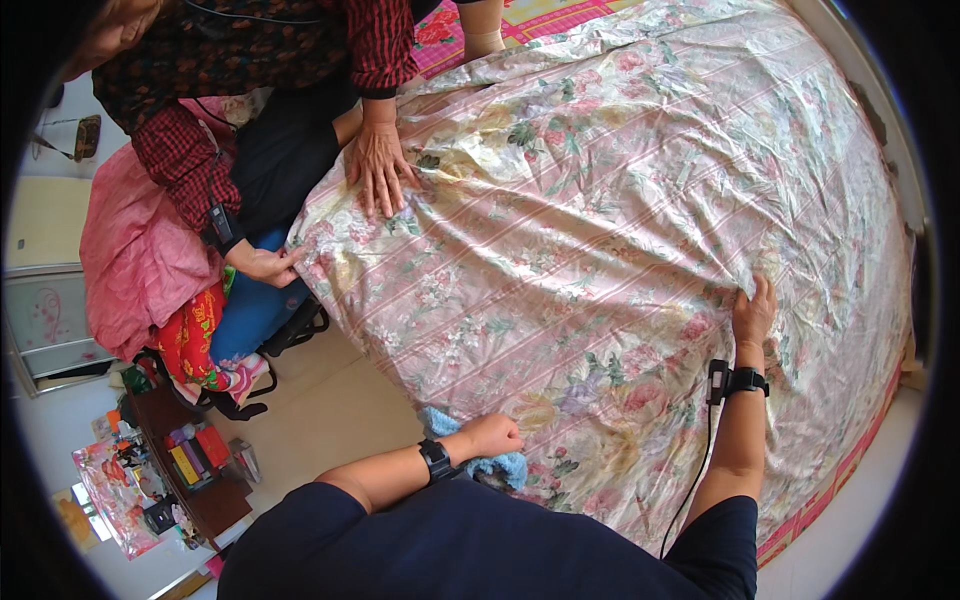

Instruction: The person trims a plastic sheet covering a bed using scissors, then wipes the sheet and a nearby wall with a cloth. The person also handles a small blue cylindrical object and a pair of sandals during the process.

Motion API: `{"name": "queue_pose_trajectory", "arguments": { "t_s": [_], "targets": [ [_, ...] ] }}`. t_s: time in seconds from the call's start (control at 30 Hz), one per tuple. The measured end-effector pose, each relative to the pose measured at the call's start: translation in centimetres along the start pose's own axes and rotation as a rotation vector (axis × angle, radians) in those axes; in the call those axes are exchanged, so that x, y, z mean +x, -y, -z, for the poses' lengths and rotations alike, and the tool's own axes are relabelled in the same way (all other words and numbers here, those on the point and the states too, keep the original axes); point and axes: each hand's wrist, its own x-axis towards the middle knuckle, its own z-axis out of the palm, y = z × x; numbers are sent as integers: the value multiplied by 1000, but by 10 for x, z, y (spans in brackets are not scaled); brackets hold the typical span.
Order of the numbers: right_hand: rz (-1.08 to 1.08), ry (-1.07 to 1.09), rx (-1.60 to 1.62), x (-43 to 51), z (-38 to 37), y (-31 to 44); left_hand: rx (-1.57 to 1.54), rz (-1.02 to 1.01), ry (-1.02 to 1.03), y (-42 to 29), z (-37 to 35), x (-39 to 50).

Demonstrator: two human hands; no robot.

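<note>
A wrinkled floral fabric sheet (555,285) with pink stripes lies spread over the bed before me. My left hand (491,435) is closed at the near edge of the sheet, over a blue cloth (499,469); whether its fingers hold the cloth or the sheet cannot be told. Further off to the right, my right hand (754,311) rests on the sheet at the end of several creases, its fingers bent against the fabric; a grip is not plain to see.
Across from me at upper left, a person in checked sleeves (169,154) presses one hand on the sheet and pinches its corner. Pink fabric (142,255) is heaped beside them. A dark wooden shelf (161,435) with books stands at lower left. A wall borders the bed at right.
</note>
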Motion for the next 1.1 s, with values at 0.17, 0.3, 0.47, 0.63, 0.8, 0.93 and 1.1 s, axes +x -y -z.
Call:
{"name": "queue_pose_trajectory", "arguments": {
  "t_s": [0.17, 0.3, 0.47, 0.63, 0.8, 0.93, 1.1],
  "targets": [
    [272, 201, 329, 14, 7, 144, 34, 32, 27, -3, 1, 1],
    [799, 654, 244, 15, -10, 186, 8, 45, 55, -3, 4, -1],
    [-225, 397, -229, 131, -43, 63, -36, 33, 74, -5, 8, 0],
    [163, 30, 134, 141, -44, 99, -3, 39, 95, -3, 7, 4],
    [908, 444, 218, 72, -54, 150, -46, 74, 106, 1, 3, 8],
    [-94, 343, -157, 156, -70, 49, -61, 123, 121, 0, 2, 8],
    [-185, 53, -66, 162, -50, 7, -66, 197, 142, -4, 2, 10]
  ]
}}
